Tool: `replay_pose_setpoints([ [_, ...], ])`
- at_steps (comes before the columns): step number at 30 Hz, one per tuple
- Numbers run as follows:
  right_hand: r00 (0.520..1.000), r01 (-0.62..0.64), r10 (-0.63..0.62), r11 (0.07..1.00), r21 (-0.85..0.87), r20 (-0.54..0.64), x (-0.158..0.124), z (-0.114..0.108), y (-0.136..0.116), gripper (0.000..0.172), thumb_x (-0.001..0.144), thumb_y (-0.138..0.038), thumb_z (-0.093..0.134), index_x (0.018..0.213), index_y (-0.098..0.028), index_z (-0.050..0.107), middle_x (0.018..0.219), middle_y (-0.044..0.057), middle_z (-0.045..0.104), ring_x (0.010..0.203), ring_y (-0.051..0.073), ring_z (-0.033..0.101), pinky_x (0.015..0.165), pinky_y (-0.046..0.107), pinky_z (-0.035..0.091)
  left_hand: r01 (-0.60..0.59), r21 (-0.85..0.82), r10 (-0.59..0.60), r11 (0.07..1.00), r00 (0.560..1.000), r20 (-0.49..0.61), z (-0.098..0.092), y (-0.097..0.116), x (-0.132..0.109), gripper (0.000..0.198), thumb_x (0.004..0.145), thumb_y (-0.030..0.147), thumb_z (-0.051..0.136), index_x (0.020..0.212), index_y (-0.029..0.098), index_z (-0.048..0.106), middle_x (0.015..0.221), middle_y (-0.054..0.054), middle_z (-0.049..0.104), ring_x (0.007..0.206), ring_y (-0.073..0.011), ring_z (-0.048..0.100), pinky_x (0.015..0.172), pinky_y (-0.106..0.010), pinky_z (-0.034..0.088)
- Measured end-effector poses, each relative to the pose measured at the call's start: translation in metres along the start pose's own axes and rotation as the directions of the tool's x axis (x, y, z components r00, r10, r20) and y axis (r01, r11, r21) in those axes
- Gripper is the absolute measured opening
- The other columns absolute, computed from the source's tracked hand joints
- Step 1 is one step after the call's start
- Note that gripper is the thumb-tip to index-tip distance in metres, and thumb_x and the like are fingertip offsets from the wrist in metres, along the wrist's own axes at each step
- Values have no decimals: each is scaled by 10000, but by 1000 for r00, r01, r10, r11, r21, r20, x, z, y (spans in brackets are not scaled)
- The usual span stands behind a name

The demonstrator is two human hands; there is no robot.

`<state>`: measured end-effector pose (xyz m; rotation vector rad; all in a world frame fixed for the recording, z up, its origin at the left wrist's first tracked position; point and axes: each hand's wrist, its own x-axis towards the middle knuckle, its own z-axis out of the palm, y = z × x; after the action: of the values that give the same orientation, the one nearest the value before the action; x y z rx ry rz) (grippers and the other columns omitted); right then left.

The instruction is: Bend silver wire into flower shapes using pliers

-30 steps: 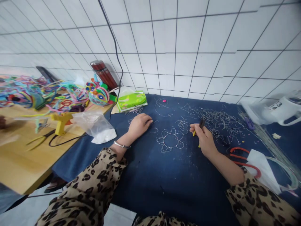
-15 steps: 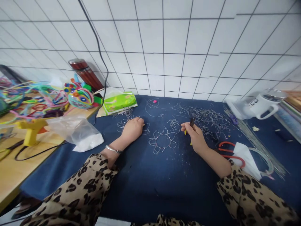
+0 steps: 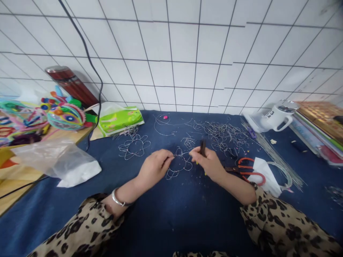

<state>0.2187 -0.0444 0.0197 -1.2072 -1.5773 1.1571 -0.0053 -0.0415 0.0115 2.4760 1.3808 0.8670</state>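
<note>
A flower-shaped ring of thin silver wire lies on the dark blue cloth between my hands. My left hand is closed, thumb and fingers pinching its upper left side. In my closed right hand are pliers, dark jaws upward, bits of yellow handle showing below the palm. That hand's thumb and index fingertips meet close to the flower's right petals; whether they also grip wire I cannot make out. Left of my left hand rests a second wire flower, untouched.
Tangled wire scraps lie behind my right hand. Red-handled scissors, straight wires and a white mug are to the right. On the left are a green tissue pack, a plastic bag and a red flask.
My left hand has left the second wire flower and come right, onto the nearer one. My right hand has moved left to that flower, still holding the pliers. The view has shifted right.
</note>
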Motion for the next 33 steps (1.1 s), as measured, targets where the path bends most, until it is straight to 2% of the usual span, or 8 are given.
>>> replay_pose_setpoints([
  [2,986,-6,14,999,-45,166,-9,9,-9,237,797,-398,566,918,-204,631,747,-7,586,645,122,493,620,254,388,-61,-59,63,996,998,30,2,15,-5,111,891,212,436,903,193,545,845,-38,626,786,-162,575,736,-288,438],
  [4,978,-4,20,997,-75,207,-15,16,-12,203,805,-367,556,895,-202,633,731,-16,564,638,116,479,622,250,382,-63,-114,66,992,998,24,1,23,-8,111,888,199,439,895,199,550,820,-33,624,761,-153,575,724,-281,439],
  [9,986,0,13,997,-76,165,-15,19,-9,190,835,-346,515,844,-196,632,717,-12,553,657,121,491,642,252,388,97,-344,-74,934,994,77,-2,28,-10,80,861,229,501,873,216,579,755,-9,611,683,-132,570,647,-250,451],
  [13,991,116,-105,981,-157,79,-13,15,-6,169,826,-335,538,801,-211,650,775,2,566,741,138,514,712,269,391,286,-591,-186,754,957,224,-1,30,-10,76,841,259,547,877,199,576,699,3,585,625,-118,563,604,-245,461],
  [16,988,123,-110,985,-119,103,-13,13,-6,186,834,-344,530,806,-209,654,769,1,575,728,135,519,706,268,394,371,-710,-209,598,928,309,1,31,-9,122,827,269,577,904,176,557,698,8,573,616,-107,562,601,-243,467],
  [22,986,-41,30,997,65,167,-11,14,-4,242,832,-390,526,889,-196,658,671,-9,590,660,131,529,656,268,400,419,-792,-249,444,907,340,5,28,-8,185,775,258,643,899,151,556,733,0,612,617,-105,590,620,-254,490],
  [27,988,-73,57,991,109,146,-10,14,-6,198,799,-375,576,807,-193,654,698,-5,595,697,134,539,690,279,405,432,-817,-281,382,897,342,6,27,-9,207,770,238,658,931,156,559,728,7,627,620,-100,608,634,-247,499],
  [33,975,-162,116,956,245,191,-11,17,-9,198,778,-375,599,821,-185,637,615,-17,574,634,130,541,659,286,420,440,-833,-216,334,896,387,9,30,-10,237,749,224,676,930,148,543,748,-2,641,615,-110,620,633,-273,523],
])
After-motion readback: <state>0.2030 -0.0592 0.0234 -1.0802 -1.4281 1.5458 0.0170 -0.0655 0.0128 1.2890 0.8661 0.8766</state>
